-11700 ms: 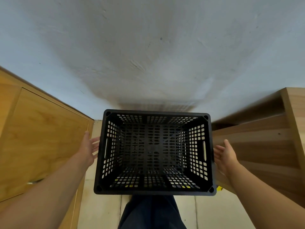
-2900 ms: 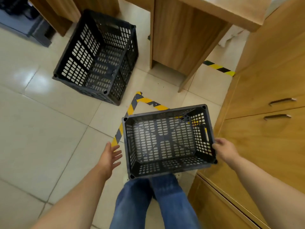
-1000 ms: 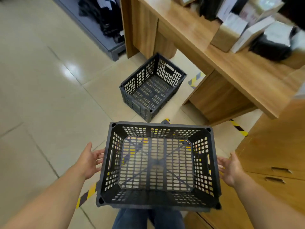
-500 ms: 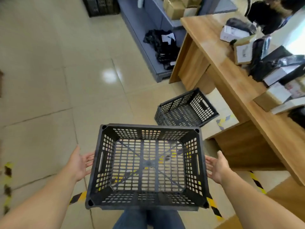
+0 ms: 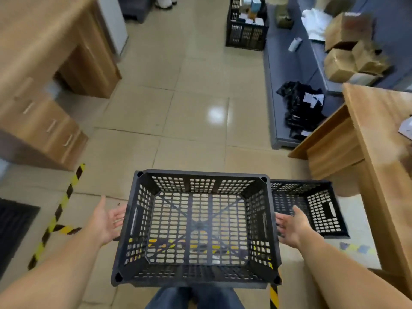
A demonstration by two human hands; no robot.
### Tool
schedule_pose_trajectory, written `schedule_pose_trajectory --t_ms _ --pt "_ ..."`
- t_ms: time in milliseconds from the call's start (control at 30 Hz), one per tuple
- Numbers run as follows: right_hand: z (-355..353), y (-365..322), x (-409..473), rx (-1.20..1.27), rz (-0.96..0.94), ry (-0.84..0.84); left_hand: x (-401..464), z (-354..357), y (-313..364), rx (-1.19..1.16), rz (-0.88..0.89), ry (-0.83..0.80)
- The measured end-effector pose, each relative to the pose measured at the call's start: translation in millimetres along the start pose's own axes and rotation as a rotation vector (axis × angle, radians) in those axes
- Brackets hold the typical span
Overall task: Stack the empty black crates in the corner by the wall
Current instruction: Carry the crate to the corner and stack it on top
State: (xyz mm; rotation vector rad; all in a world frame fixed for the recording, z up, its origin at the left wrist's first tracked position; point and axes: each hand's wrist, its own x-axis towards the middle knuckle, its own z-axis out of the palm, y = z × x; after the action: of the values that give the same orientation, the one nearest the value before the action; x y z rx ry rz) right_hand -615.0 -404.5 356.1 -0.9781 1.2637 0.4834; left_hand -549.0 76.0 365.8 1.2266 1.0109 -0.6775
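Note:
I carry an empty black perforated crate (image 5: 197, 228) level in front of me, above the tiled floor. My left hand (image 5: 107, 221) presses flat against its left side and my right hand (image 5: 289, 224) against its right side, fingers reaching under the side handles. A second empty black crate (image 5: 312, 206) stands on the floor just to the right, partly hidden behind the carried one, beside a wooden desk (image 5: 379, 152).
Wooden drawer cabinets (image 5: 44, 121) line the left. Yellow-black floor tape (image 5: 62, 201) runs at lower left. A filled black crate (image 5: 246, 27) stands far ahead by a grey platform (image 5: 296, 70) with black bags and cardboard boxes (image 5: 352, 52). Open tiled floor lies ahead.
My view has swung left with the crate held the same way; the second crate on the floor has shifted from ahead to my right, and the left cabinets have come into view.

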Motion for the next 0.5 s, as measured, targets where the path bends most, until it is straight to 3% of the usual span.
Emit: schedule_pose_trajectory --t_ms 233,500 --pt "66 -54 6 -0.266 -0.019 -0.084 -34 -38 -33 -0.270 0.034 0.062" --pt "158 -58 2 -0.541 -0.085 -0.156 -76 -80 -81 -0.573 0.048 0.168"
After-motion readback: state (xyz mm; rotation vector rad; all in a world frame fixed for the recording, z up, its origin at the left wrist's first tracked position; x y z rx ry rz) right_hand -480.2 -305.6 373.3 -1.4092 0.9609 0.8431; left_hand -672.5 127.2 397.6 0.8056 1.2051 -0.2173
